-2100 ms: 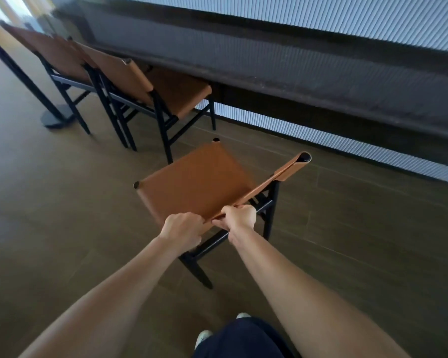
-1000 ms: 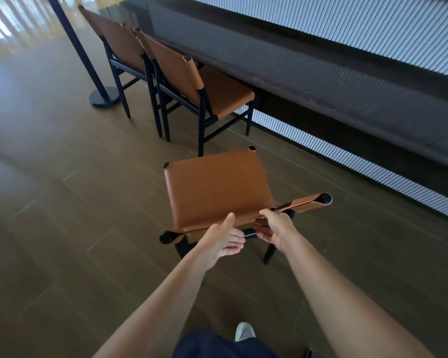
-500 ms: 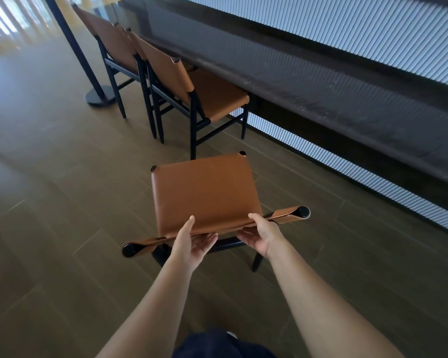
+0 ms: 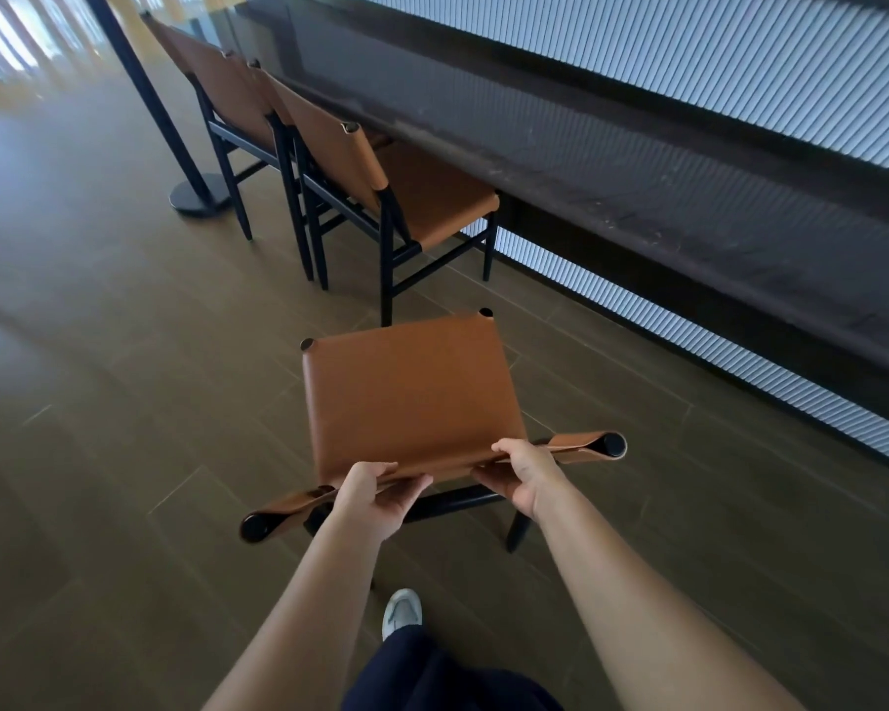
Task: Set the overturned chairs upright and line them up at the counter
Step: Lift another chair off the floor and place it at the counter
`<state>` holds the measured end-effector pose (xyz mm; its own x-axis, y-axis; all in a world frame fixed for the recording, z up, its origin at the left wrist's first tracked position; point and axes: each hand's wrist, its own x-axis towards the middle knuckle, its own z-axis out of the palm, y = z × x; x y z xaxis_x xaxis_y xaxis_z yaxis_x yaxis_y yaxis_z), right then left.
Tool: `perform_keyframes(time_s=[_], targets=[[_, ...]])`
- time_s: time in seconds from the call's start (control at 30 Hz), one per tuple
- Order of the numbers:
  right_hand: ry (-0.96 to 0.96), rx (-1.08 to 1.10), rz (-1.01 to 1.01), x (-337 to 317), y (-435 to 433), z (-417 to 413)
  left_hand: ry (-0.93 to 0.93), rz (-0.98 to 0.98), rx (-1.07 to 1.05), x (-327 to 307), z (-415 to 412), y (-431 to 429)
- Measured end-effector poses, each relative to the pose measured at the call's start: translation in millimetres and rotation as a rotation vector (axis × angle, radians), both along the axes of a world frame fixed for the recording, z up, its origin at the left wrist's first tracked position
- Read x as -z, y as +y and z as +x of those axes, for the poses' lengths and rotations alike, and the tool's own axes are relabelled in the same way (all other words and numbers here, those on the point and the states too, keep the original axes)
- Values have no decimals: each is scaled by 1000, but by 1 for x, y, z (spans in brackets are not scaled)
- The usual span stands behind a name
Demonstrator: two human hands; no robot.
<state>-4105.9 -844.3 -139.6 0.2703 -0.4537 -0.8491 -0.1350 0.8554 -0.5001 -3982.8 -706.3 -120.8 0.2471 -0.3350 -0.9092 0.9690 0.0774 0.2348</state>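
Observation:
A chair with a tan leather seat and black frame stands upright on the floor right in front of me, its backrest nearest me. My left hand grips the top of the backrest left of its middle. My right hand grips the same backrest right of its middle. Two more matching chairs stand upright side by side at the dark counter, beyond and to the left of mine.
A black post on a round base stands on the wooden floor left of the far chair. A ribbed pale wall panel runs under the counter. My shoe shows below the chair.
The chair has turned so that its backrest squarely faces me. My left hand has moved from the seat's edge to a grip on the backrest; the view has come closer.

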Motion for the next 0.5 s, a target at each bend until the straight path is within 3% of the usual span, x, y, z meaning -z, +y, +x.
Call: perform_keyframes(time_s=[0.5], targets=[[-16,-25,13,-55,-57,67,-71,10,122,-48,62,-48]])
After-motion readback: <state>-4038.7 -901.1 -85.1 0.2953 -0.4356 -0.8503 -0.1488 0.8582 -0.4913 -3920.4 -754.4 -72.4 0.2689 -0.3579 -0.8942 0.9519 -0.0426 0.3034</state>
